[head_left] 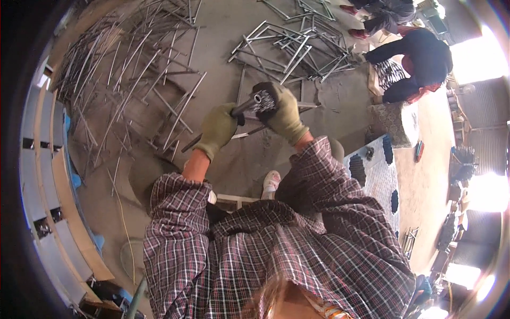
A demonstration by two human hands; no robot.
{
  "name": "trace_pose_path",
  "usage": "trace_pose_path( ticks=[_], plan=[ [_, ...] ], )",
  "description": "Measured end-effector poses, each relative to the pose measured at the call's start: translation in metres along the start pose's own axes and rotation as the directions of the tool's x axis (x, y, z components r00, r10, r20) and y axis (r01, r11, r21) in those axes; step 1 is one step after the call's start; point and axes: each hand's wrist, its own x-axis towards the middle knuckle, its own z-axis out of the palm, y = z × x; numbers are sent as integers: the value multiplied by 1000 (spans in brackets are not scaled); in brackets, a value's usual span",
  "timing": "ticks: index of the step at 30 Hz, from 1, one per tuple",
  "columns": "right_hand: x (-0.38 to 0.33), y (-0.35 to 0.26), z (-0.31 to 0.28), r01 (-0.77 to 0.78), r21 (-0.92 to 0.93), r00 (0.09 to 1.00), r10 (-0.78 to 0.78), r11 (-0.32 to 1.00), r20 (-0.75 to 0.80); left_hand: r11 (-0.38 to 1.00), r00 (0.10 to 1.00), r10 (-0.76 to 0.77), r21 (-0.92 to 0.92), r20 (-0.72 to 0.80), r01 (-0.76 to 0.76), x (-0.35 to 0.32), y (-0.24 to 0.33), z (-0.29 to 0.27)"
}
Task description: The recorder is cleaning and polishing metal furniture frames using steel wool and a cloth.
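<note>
Both my hands are in green work gloves with dark palms, raised in front of me over the floor. My left hand [219,127] is closed around a grey metal tube [244,106], whose open round end points toward my right hand. The tube's other end appears to stick out below the left wrist. My right hand [287,111] is curled at the tube's open end. A cluster of small shiny pieces [266,101] shows in its dark palm; they are too small to name. Whether its fingers touch the tube cannot be made out.
Piled metal rods [133,69] cover the floor at left. Welded metal frames [297,48] lie ahead. At right are a co-worker [419,64] bending over parts, a stone-like block [396,123] and a pale patterned sheet [380,175]. A yellow cord [123,212] runs along the left floor.
</note>
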Motion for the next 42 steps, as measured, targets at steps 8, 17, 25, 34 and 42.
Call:
trace_pose_path(
  ticks=[8,17,25,34,42],
  plan=[
    [-58,118,-20,-516,-14,854,516,856,64,978,976,-210,-22,-53,209,-6,1,-11],
    [-48,128,-5,-291,-222,957,286,931,-55,966,955,-247,33,-162,255,-21,12,-29],
    [-21,-29,35,-55,-95,984,38,994,-173,982,972,-78,152,-219,113,-35,27,-19],
    [-46,75,28,-222,-411,970,242,884,-3,956,954,-280,58,-105,287,-15,3,-18],
    [-58,103,-7,-240,-334,971,220,912,-97,967,962,-254,-16,-97,254,-32,-18,-22]
  ],
)
